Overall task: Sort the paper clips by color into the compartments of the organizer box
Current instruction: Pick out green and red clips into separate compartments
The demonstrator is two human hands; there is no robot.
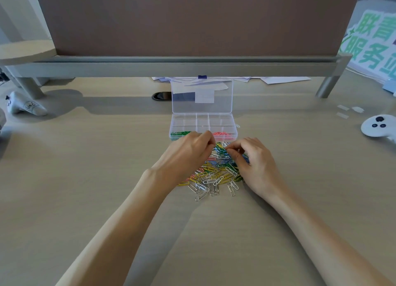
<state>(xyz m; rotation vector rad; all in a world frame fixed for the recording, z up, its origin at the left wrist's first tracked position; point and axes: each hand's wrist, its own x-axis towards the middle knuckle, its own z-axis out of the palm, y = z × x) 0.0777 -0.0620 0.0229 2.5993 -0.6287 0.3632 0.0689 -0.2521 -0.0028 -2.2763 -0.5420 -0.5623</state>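
Picking at the paper clips with left hand and right hand in narrow pinches, contents unclear; next, likely lifting one colour into its organizer box compartment

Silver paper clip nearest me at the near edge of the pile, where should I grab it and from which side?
Probably pinch the silver paper clip across its two long sides near the middle, coming down from above on the near side. It lies flat on the desk at the fringe of the tangled pile, so little else should lift with it.
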